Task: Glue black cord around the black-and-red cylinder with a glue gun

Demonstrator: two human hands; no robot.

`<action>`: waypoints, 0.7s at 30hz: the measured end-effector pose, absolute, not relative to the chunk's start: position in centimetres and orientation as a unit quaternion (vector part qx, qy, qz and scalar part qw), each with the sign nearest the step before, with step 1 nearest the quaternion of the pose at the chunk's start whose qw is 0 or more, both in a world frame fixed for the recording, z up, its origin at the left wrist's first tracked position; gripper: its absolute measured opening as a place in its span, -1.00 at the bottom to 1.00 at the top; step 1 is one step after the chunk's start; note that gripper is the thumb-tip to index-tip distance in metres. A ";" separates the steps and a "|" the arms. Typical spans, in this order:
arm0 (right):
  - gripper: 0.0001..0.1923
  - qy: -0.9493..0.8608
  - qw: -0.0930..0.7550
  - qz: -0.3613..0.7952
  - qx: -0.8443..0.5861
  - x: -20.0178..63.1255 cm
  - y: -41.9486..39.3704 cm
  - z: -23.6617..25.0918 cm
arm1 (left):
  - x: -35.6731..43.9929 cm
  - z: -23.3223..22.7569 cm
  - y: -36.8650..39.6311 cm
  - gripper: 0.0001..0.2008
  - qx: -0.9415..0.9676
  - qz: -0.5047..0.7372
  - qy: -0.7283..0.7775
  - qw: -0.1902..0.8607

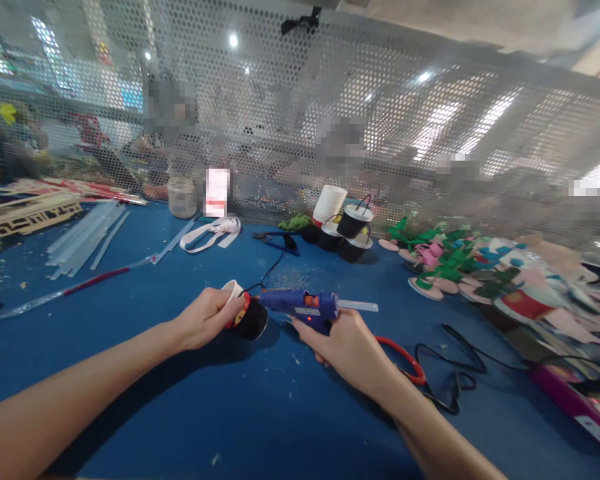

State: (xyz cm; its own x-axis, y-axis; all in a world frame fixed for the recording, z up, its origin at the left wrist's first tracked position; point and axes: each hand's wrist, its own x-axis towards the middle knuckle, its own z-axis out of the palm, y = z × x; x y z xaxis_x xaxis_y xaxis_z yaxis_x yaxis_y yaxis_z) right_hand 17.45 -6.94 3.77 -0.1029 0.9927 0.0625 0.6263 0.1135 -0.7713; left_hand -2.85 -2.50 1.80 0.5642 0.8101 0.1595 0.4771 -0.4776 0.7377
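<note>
My left hand (207, 318) grips a small black cup (253, 322) with a white rim and a red band, held on its side just above the blue table (190, 413). My right hand (347, 347) holds a blue hot glue gun (305, 308) with a clear glue stick poking out of its back. The gun's nozzle points left and touches the cup near its red band. A thin black string runs from the cup toward the back of the table.
Several black and white cups (347, 230) are stacked at the back centre. Clear glue sticks (87, 233) lie at left, foam cut-outs (450, 270) at right. Red-handled scissors (405, 360) and a black cable (460, 373) lie behind my right hand. A perforated metal screen (300, 113) closes the far edge.
</note>
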 end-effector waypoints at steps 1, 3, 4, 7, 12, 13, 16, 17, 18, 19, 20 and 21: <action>-0.82 -0.679 0.309 0.300 -0.594 17.5 -6.9 3.7 | -2.8 1.9 -2.5 -0.59 0.822 0.253 0.391 0.328; -0.81 -0.676 0.312 0.305 -0.594 17.5 -7.0 3.7 | -2.8 2.0 -2.5 -0.59 0.824 0.253 0.388 0.327; -0.80 -0.675 0.312 0.307 -0.594 17.5 -7.0 3.7 | -2.8 2.0 -2.6 -0.59 0.824 0.254 0.387 0.327; -0.80 -0.673 0.311 0.317 -0.591 17.6 -7.2 3.7 | -2.8 2.0 -2.6 -0.59 0.822 0.256 0.390 0.326; -0.81 -0.673 0.308 0.311 -0.597 17.6 -7.1 3.6 | -2.8 1.8 -2.5 -0.59 0.825 0.256 0.388 0.323; -0.80 -0.675 0.303 0.308 -0.598 17.5 -7.2 3.6 | -2.8 1.7 -2.5 -0.59 0.821 0.256 0.392 0.326; -0.78 -0.697 0.287 0.271 -0.599 17.4 -7.6 3.6 | -2.8 1.5 -2.4 -0.56 0.795 0.259 0.421 0.352; -0.78 -0.710 0.284 0.244 -0.596 17.3 -7.8 3.6 | -2.8 1.4 -2.3 -0.56 0.783 0.262 0.433 0.363; -0.79 -0.724 0.285 0.214 -0.591 17.2 -7.9 3.5 | -2.8 1.3 -2.3 -0.55 0.770 0.265 0.444 0.373; -0.81 -0.738 0.289 0.187 -0.581 17.1 -8.0 3.5 | -2.8 1.2 -2.2 -0.55 0.759 0.268 0.453 0.383; -0.84 -0.750 0.293 0.168 -0.569 17.0 -8.2 3.5 | -2.8 1.1 -2.2 -0.55 0.748 0.272 0.460 0.393; -0.87 -0.760 0.297 0.158 -0.557 16.9 -8.3 3.4 | -2.7 1.1 -2.1 -0.55 0.739 0.274 0.466 0.403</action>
State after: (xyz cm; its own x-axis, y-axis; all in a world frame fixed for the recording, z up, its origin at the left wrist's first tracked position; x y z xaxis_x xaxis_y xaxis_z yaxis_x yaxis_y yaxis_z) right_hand 16.91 -8.25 3.42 -0.2044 0.9395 0.2749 0.7518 0.3305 -0.5706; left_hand -2.73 -2.13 1.06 0.4160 0.9088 0.0302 0.4666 -0.2419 0.8508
